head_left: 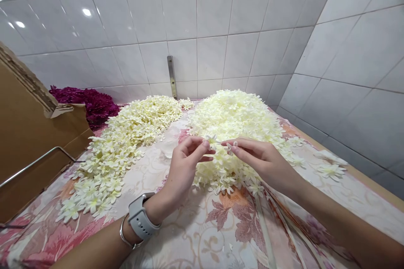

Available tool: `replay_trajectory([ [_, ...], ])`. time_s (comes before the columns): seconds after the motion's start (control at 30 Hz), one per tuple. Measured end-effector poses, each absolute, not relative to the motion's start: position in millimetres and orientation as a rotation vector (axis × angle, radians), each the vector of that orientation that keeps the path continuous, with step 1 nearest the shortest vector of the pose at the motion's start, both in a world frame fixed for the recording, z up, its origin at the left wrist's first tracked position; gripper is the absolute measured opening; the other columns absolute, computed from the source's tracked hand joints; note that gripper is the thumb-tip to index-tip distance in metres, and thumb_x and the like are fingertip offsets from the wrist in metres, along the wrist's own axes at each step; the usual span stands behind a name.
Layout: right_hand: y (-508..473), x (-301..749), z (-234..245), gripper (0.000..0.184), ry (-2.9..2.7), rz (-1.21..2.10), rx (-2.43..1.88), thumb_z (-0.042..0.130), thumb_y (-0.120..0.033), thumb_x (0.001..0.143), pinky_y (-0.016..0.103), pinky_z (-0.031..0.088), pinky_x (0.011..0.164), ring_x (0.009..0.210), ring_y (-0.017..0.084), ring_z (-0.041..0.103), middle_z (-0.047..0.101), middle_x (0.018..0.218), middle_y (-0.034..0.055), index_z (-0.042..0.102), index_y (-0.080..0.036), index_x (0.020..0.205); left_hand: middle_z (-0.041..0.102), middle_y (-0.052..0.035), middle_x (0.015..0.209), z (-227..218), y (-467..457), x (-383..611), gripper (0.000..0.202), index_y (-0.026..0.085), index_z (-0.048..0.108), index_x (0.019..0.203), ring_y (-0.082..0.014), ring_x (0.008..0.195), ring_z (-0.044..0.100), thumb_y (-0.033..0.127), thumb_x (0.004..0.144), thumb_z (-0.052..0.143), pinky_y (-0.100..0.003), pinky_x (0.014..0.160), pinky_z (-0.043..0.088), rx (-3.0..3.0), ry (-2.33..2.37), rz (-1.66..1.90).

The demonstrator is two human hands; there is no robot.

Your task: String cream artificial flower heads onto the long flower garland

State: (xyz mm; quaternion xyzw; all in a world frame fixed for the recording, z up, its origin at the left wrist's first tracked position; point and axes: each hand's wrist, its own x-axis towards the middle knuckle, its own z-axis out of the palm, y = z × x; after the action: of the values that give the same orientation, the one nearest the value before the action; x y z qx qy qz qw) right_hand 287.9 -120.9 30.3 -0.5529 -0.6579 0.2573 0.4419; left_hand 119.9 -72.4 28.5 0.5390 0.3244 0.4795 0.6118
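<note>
My left hand [187, 162], with a watch [142, 217] and a bangle on its wrist, pinches a small white flower [213, 139] between thumb and fingertips. Close beside it, my right hand [263, 159] is closed in a pinch on a small whitish flower piece [229, 149], whose exact shape is partly hidden by the fingers. Both hands are raised in front of a large heap of pale flowers [233, 113]. A second, longer pile of cream-white flowers [126, 128] lies to the left.
Dark magenta flowers [94, 105] lie behind a cardboard box [38, 134] on the left. A floral cloth [186, 235] covers the table. Cords or strips [280, 218] run below my right hand. A metal bracket [171, 76] stands against the tiled wall [179, 8].
</note>
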Motion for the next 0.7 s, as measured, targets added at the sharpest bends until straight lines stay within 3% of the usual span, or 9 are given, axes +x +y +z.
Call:
replay_trajectory([
  [0.07,-120.6,287.8,31.8,0.023,-1.553,0.700,-1.361,0.054,-0.037,0.083,0.033,0.045,0.081,0.099,0.022,0.058,0.066,0.104,0.0059,0.066,-0.022,0.096,0.060,0.0022,0.069,29.0,-73.0,120.1,0.016,0.016,0.059,0.070,-0.0133,0.068,0.065,0.029,0.072,0.068,-0.024,0.064,0.052,1.238,0.758,1.099],
  [0.13,-119.9,288.2,32.3,0.023,-1.471,0.755,-1.339,0.058,-0.035,0.079,0.033,0.047,0.077,0.094,0.021,0.060,0.066,0.100,0.0058,0.066,-0.022,0.096,0.060,0.0020,0.069,28.8,-73.5,120.5,0.017,0.016,0.059,0.070,-0.0133,0.067,0.065,0.030,0.072,0.067,-0.024,0.063,0.052,1.234,0.759,1.099],
  [0.3,-117.4,292.2,29.7,0.008,-1.318,0.866,-1.221,0.064,-0.024,0.071,0.027,0.048,0.066,0.076,0.015,0.060,0.064,0.083,0.0013,0.063,-0.021,0.079,0.060,0.0028,0.067,26.1,-72.0,121.3,0.016,0.016,0.059,0.071,-0.0125,0.065,0.065,0.029,0.071,0.068,-0.023,0.061,0.052,1.229,0.747,1.087],
  [0.4,-116.7,294.8,29.2,0.003,-1.260,0.964,-1.190,0.065,-0.023,0.071,0.025,0.047,0.066,0.077,0.014,0.059,0.064,0.080,0.0011,0.066,-0.021,0.073,0.061,0.0026,0.067,24.8,-71.3,121.3,0.015,0.016,0.059,0.072,-0.0121,0.065,0.065,0.029,0.071,0.068,-0.022,0.061,0.051,1.227,0.755,1.063],
  [0.7,-115.0,296.5,30.7,0.016,-1.135,1.039,-1.148,0.073,-0.031,0.066,0.026,0.048,0.069,0.077,0.015,0.061,0.066,0.082,0.0017,0.070,-0.023,0.081,0.061,0.0022,0.067,24.8,-72.8,122.2,0.016,0.016,0.059,0.071,-0.0123,0.065,0.065,0.029,0.072,0.068,-0.023,0.063,0.052,1.222,0.774,1.014],
])
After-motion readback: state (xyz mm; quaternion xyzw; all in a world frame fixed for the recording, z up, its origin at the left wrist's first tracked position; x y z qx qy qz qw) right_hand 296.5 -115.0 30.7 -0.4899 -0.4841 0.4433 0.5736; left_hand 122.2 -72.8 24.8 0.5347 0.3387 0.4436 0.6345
